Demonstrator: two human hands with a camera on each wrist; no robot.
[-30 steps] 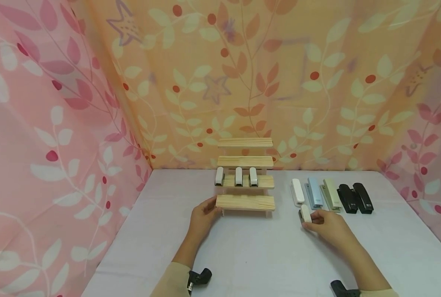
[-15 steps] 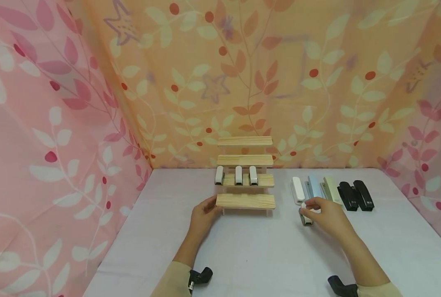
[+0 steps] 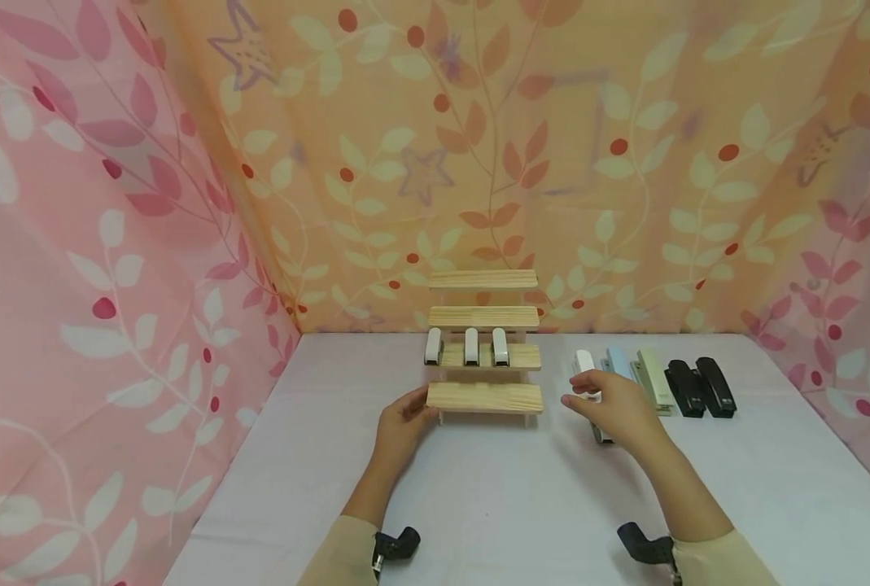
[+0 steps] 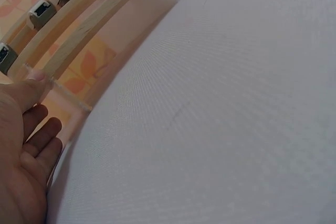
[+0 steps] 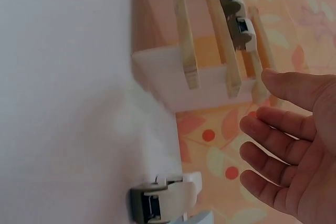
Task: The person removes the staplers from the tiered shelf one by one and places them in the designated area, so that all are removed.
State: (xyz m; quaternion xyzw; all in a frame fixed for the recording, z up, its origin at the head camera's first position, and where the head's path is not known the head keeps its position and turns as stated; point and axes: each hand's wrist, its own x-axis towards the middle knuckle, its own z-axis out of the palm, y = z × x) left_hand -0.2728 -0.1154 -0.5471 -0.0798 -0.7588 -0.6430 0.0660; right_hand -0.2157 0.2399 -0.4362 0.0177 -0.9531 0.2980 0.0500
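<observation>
A small wooden stepped shelf (image 3: 484,398) stands at the table's middle, with three white staplers (image 3: 471,347) in a row on its second board from the bottom. My left hand (image 3: 400,430) grips the left end of the lowest board; in the left wrist view the thumb (image 4: 35,75) lies at the board's corner, the other visible fingers loosely bent below. To the right, my right hand (image 3: 618,411) hovers with nothing in it, fingers apart. Partly hidden beneath it, another white stapler (image 3: 605,437) rests on the table, seen end-on (image 5: 176,200) in the right wrist view.
Right of the shelf lies a row of staplers: a white one (image 3: 583,360), a light blue one (image 3: 617,360), a pale green one (image 3: 653,382) and two black ones (image 3: 716,387). Patterned curtains (image 3: 493,163) hang behind the white table (image 3: 478,505) and along its sides.
My right hand has let go of the nearest white stapler, leaving it on the table, and has risen and shifted left. My left hand stays at the shelf.
</observation>
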